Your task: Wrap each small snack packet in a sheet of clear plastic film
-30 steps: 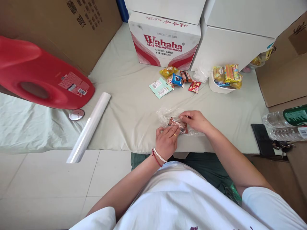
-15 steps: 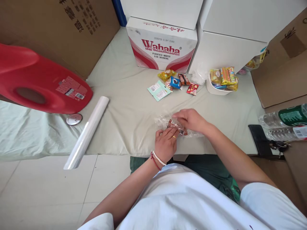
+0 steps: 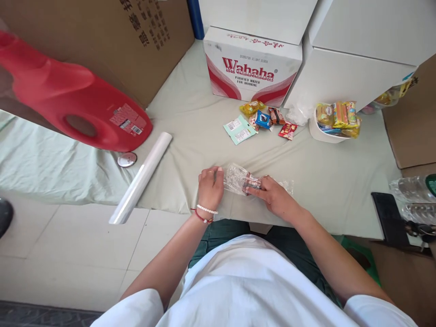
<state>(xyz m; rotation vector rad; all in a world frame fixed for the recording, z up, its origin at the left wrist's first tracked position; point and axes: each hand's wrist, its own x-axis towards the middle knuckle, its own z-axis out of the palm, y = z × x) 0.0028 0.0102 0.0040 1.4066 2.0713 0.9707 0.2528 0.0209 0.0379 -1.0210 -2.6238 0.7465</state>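
A small brown-red snack packet [image 3: 250,182] lies on the covered table in front of me, wrapped in clear plastic film [image 3: 235,178]. At the film's left end, my left hand [image 3: 210,187] is closed, pinching its edge. My right hand [image 3: 275,195] is curled over the packet's right part, thumb and fingers gripping it against the table. A loose tail of film sticks out beyond the right knuckles. Part of the packet is hidden under the fingers.
Behind are several wrapped snacks [image 3: 264,119], a mint-green packet [image 3: 239,130] and a white tub [image 3: 329,135] of snacks. A roll of film [image 3: 141,179] lies left, near a round tin [image 3: 127,159] and a red jug [image 3: 98,109]. A Wahaha box [image 3: 252,68] stands at the back.
My left hand has moved off the packet to the film's left end. My right hand has come down onto the packet. The view has shifted slightly left.
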